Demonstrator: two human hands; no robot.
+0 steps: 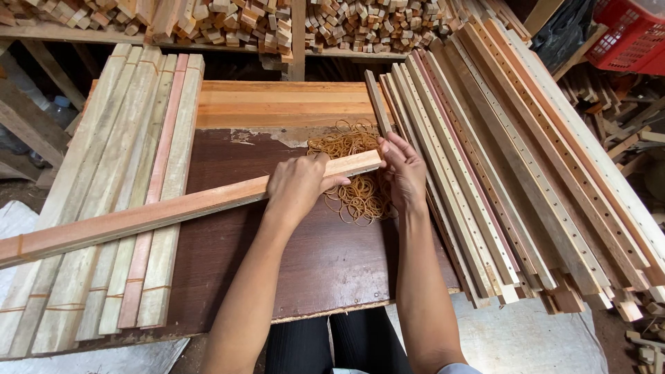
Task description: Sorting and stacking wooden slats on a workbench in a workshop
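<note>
My left hand (299, 185) grips a long reddish wooden slat bundle (159, 212) that runs from the lower left up to the middle of the dark brown board (325, 260). My right hand (403, 170) touches the bundle's right end, fingers curled at its tip. Just under and behind that end lies a heap of tan rubber bands (357, 194). A rubber band wraps the bundle near its far left end.
Banded bundles of pale slats (131, 201) lie on the left. Many long slats with drilled holes (512, 173) fan out on the right. Shelves of small wood offcuts (346, 24) stand behind, and a red plastic crate (634, 34) sits top right.
</note>
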